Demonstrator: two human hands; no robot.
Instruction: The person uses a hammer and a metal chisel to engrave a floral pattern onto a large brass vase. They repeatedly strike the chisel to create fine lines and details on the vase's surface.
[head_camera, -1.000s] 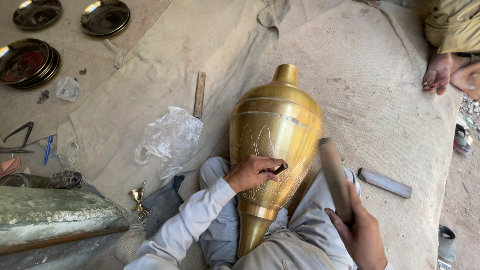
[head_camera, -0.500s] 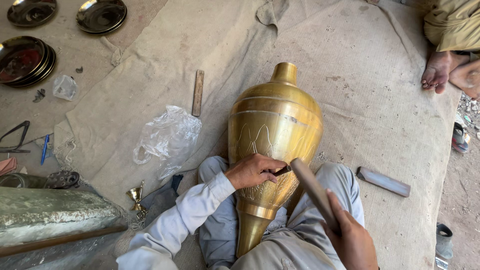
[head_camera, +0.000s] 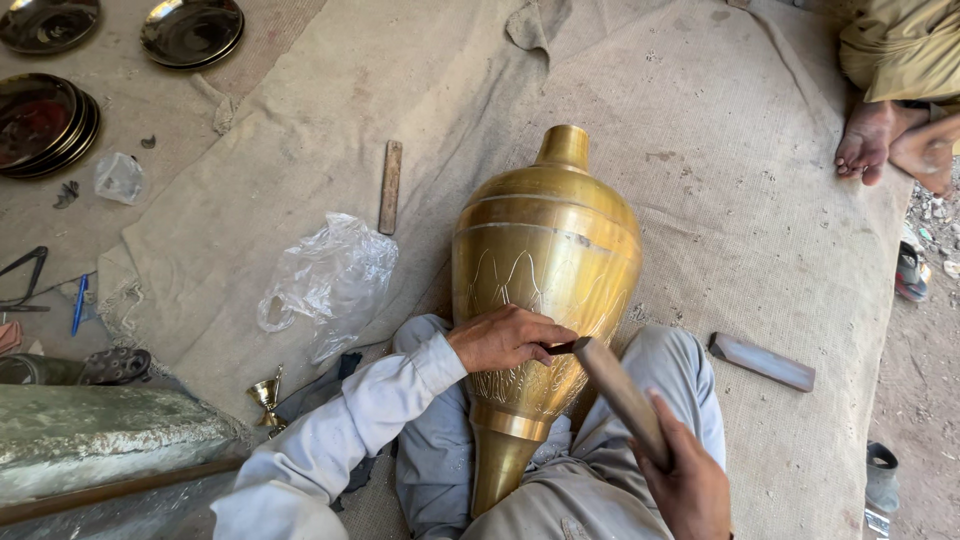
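A large brass vase (head_camera: 545, 260) lies on its side between my legs, its neck pointing away from me, with engraved patterns on its lower body. My left hand (head_camera: 505, 338) rests on the vase and pinches a small dark chisel (head_camera: 560, 348) against the engraved band. My right hand (head_camera: 690, 480) grips a wooden mallet stick (head_camera: 620, 395), whose far end meets the chisel's head.
A clear plastic bag (head_camera: 325, 285) and a flat wooden strip (head_camera: 390, 187) lie on the burlap cloth (head_camera: 720, 180) at left. A rectangular block (head_camera: 762, 361) lies at right. Dark metal plates (head_camera: 40, 125) sit at upper left. Another person's bare feet (head_camera: 895, 145) rest at upper right. A small brass goblet (head_camera: 266, 395) stands by my knee.
My right hand has swung the wooden stick down and leftward from an upright raise until its tip meets the chisel. My left hand stays on the vase.
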